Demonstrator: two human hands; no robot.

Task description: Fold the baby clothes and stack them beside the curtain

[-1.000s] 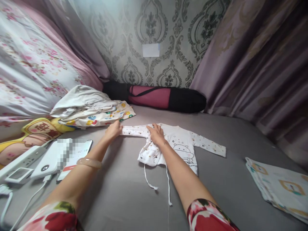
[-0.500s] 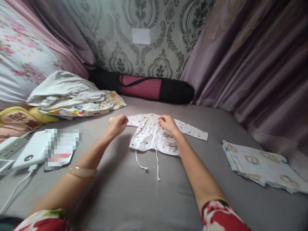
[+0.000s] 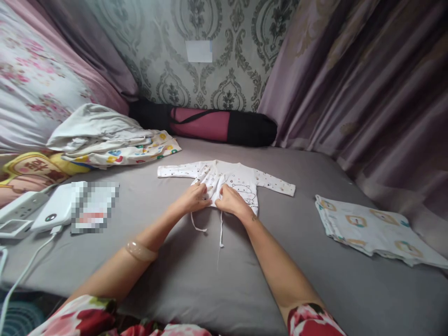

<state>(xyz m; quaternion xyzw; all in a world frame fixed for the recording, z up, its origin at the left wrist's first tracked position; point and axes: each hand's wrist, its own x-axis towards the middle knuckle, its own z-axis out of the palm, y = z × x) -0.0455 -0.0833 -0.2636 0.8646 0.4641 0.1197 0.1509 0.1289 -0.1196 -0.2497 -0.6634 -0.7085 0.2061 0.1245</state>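
A small white baby shirt (image 3: pixel 231 173) with a fine print and a cartoon animal on one front panel lies spread on the grey sheet, both sleeves stretched out sideways. My left hand (image 3: pixel 193 198) pinches the lower front of the shirt on its left panel. Close beside it, my right hand (image 3: pixel 231 199) grips the cloth near the front opening, its fingers closed. The fabric bunches a little between the two hands. Two white tie strings (image 3: pixel 221 231) hang from the hem toward me. My hands cover part of the hem.
Folded patterned cloth (image 3: pixel 374 228) lies at the right. On the left are a white power bank (image 3: pixel 59 205) with a cable, a power strip (image 3: pixel 23 207) and a blurred-out flat item (image 3: pixel 94 207). Crumpled cloths (image 3: pixel 105 133) and a black-and-maroon long bag (image 3: pixel 203 125) lie at the back.
Both hands have come down from the shirt's upper part to its lower front and closer together. The left hand has moved right, off the sleeve area. The view has shifted slightly.
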